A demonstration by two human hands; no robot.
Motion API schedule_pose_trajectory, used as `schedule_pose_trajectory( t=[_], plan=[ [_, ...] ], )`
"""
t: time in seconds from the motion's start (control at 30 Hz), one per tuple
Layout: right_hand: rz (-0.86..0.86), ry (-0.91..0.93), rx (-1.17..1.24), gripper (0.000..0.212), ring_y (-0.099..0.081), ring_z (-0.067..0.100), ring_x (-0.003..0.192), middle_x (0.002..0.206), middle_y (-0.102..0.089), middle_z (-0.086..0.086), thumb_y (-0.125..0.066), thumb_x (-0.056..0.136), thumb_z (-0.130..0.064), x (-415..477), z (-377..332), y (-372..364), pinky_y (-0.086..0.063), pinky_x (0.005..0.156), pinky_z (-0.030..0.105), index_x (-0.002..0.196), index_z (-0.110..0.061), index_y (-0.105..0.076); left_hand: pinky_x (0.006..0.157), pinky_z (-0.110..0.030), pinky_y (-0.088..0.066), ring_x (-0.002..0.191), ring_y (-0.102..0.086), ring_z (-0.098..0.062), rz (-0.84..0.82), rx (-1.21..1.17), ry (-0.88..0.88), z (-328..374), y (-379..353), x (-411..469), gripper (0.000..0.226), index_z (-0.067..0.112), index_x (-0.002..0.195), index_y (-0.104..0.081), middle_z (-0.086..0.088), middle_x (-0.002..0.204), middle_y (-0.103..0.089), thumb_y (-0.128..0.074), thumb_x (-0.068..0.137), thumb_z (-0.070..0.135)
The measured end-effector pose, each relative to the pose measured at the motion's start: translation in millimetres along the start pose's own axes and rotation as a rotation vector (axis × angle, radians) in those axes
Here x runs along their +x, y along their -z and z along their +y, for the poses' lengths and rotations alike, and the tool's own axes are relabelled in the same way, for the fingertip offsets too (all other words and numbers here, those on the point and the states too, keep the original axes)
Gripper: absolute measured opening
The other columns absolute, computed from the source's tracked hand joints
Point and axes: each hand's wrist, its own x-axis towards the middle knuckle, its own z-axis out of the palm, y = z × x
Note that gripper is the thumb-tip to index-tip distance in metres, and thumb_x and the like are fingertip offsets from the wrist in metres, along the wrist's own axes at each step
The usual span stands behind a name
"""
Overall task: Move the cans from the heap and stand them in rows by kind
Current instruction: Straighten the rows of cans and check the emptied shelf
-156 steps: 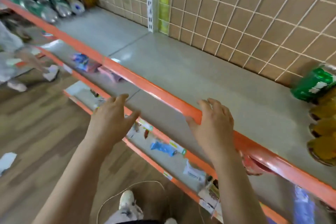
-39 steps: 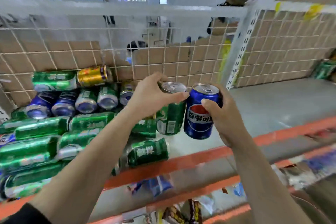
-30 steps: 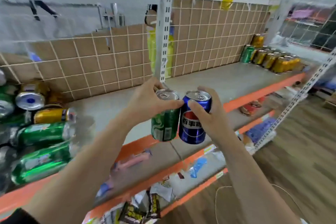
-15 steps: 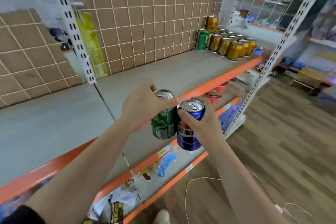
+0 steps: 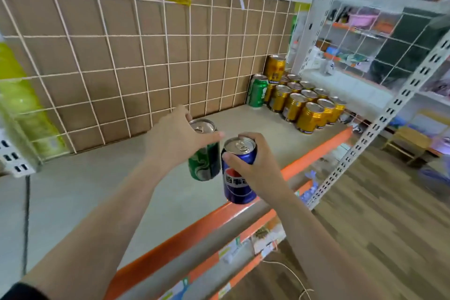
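Gleaming blue can (image 5: 235,185), green can (image 5: 204,165), seemingly undented.

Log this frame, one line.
left hand: holds green can | right hand: holds blue can | both above shelf | gold cans rowed far right

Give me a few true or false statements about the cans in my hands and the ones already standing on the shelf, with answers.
1. The left hand grips a green can. True.
2. The right hand holds a gold can. False: it holds a blue can.
3. The gold cans stand in rows at the far end of the shelf. True.
4. No green can stands on the shelf. False: one standing green can is beside the gold rows, at the back by the wire grid.
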Motion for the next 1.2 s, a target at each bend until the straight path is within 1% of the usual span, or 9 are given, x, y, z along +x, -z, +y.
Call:
schedule_pose_trajectory(
  t=[0.13,0.33,0.47,0.67,0.8,0.9,1.03,1.1,1.2],
  plan=[
    [-0.015,-0.043,0.039,0.045,-0.057,0.003,0.088,0.098,-0.056,-0.015,-0.073,0.079,-0.027,50.0,7.6,4.5,-0.046,0.068,0.013,0.112,-0.024,-0.043,0.063,-0.032,-0.039,0.08,-0.054,-0.021,0.029,0.054,0.041,-5.1,-5.1,31.0,0.07,0.019,0.093,-0.044,0.002,0.089,-0.057,-0.066,0.057,0.074],
    [-0.18,-0.057,0.017,0.048,-0.054,0.006,0.091,0.1,-0.053,-0.014,-0.073,0.078,-0.035,130.6,21.2,-3.9,-0.045,0.068,0.016,0.113,-0.026,-0.041,0.063,-0.031,-0.039,0.081,-0.053,-0.02,0.095,0.054,0.135,-18.8,-9.6,54.7,0.064,0.02,0.09,-0.045,0.005,0.086,-0.056,-0.073,0.057,0.066],
    [-0.349,-0.063,0.003,0.051,-0.055,0.015,0.105,0.107,-0.054,-0.007,-0.074,0.077,-0.036,182.8,36.5,-8.7,-0.048,0.075,0.024,0.112,-0.025,-0.039,0.069,-0.038,-0.052,0.08,-0.055,-0.02,0.065,0.067,0.257,-19.4,-16.4,64.0,0.065,0.021,0.091,-0.045,0.003,0.086,-0.057,-0.074,0.054,0.066],
    [-0.55,0.01,-0.087,0.049,-0.054,0.014,0.102,0.106,-0.054,-0.008,-0.074,0.076,-0.034,253.4,50.4,-27.0,-0.045,0.073,0.023,0.114,-0.027,-0.042,0.064,-0.034,-0.053,0.084,-0.056,-0.018,0.116,0.1,0.455,-1.6,-30.0,80.0,0.067,0.02,0.103,-0.047,0.002,0.095,-0.057,-0.077,0.057,0.06],
    [-0.687,0.041,-0.033,0.046,-0.054,0.007,0.09,0.098,-0.056,-0.011,-0.074,0.077,-0.028,280.8,61.4,-30.6,-0.043,0.065,0.015,0.112,-0.026,-0.044,0.06,-0.03,-0.048,0.086,-0.056,-0.02,0.199,0.089,0.519,6.9,-37.4,86.3,0.069,0.016,0.107,-0.05,0.0,0.099,-0.058,-0.078,0.058,0.057],
    [-0.708,0.082,-0.032,0.048,-0.056,0.013,0.1,0.106,-0.058,-0.005,-0.077,0.074,-0.028,295.9,62.4,-33.9,-0.048,0.077,0.022,0.112,-0.024,-0.048,0.051,-0.023,-0.037,0.081,-0.052,-0.018,0.248,0.144,0.552,14.3,-42.0,86.8,0.063,0.018,0.099,-0.047,0.001,0.095,-0.054,-0.078,0.059,0.055],
    [-0.666,0.181,-0.118,0.071,-0.053,0.025,0.111,0.12,-0.052,0.01,-0.078,0.054,-0.055,302.2,65.5,-41.5,-0.049,0.095,0.041,0.115,-0.027,-0.055,0.062,-0.031,-0.043,0.081,-0.051,-0.019,0.275,0.225,0.564,17.5,-46.0,88.3,0.064,0.019,0.096,-0.048,0.004,0.094,-0.05,-0.076,0.056,0.061],
    [-0.653,0.206,-0.136,0.068,-0.048,0.024,0.116,0.125,-0.045,0.009,-0.08,0.064,-0.041,300.4,64.4,-39.2,-0.046,0.099,0.04,0.124,-0.022,-0.053,0.062,-0.031,-0.044,0.08,-0.051,-0.019,0.283,0.242,0.573,19.0,-47.3,88.8,0.064,0.019,0.094,-0.048,0.004,0.092,-0.051,-0.074,0.055,0.063],
    [-0.624,0.24,-0.177,0.062,-0.044,0.022,0.117,0.119,-0.039,0.002,-0.079,0.073,-0.027,305.0,67.4,-36.0,-0.042,0.095,0.029,0.127,-0.018,-0.051,0.053,-0.026,-0.037,0.078,-0.051,-0.017,0.277,0.302,0.602,24.7,-49.6,91.2,0.064,0.019,0.092,-0.048,0.004,0.089,-0.052,-0.07,0.057,0.067]
  ],
)
